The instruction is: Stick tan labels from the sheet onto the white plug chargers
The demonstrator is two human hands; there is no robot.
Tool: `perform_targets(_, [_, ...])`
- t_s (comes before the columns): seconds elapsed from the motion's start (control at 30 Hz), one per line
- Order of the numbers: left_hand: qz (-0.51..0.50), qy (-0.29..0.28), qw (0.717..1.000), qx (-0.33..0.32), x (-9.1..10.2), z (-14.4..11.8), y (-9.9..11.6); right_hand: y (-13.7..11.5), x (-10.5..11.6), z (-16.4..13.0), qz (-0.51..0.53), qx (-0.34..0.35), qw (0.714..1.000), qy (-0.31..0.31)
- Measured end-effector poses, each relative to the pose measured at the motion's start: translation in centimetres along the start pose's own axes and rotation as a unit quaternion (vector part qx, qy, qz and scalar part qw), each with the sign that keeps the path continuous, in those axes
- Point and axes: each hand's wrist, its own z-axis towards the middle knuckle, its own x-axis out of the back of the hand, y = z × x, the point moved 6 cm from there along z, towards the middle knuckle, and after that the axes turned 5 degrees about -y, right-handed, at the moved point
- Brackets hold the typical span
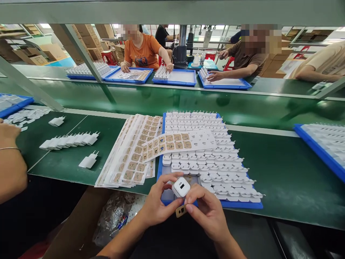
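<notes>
Low in the view, just above the near edge of the blue tray (242,205), a white charger (181,187) is pinched by its sides between the left hand (156,205) and the right hand (207,212). It is judged light, rigid and smooth-shelled, so best gripped on the flat flanks; a small tan sticker (180,211) is seen under the right fingertips.

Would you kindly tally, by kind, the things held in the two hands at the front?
white charger: 1
brown sticker: 1
Total: 2
</notes>
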Motion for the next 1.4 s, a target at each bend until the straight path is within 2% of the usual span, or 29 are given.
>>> perform_targets(0.1, [-0.026,-0.026,0.999,-0.006,0.1,0.0,0.1,0.0,0.2,0.1,0.013,-0.015,1.000,0.000])
perform_targets(0.2, [0.047,0.009,0.998,-0.039,0.8,0.3,0.7,-0.2,0.5,0.1,0.012,-0.017,1.000,0.008])
perform_targets(0.3, [0.121,0.048,0.986,-0.105,1.0,0.6,1.9,-0.5,1.2,0.2,0.004,-0.017,0.998,0.068])
perform_targets(0.4, [0.141,0.056,0.979,-0.138,0.8,0.8,2.8,-0.3,1.7,0.4,0.001,-0.042,0.992,0.123])
perform_targets(0.57, [0.159,0.054,0.975,-0.145,0.5,0.9,3.4,0.1,1.6,0.8,0.003,-0.065,0.990,0.126])
perform_targets(1.07, [0.170,0.049,0.973,-0.146,0.5,0.8,3.9,-0.1,1.3,0.6,-0.018,-0.063,0.990,0.121])
perform_targets(1.4, [0.197,0.063,0.968,-0.141,0.4,0.7,4.1,-0.2,0.9,0.7,-0.086,-0.035,0.986,0.142])
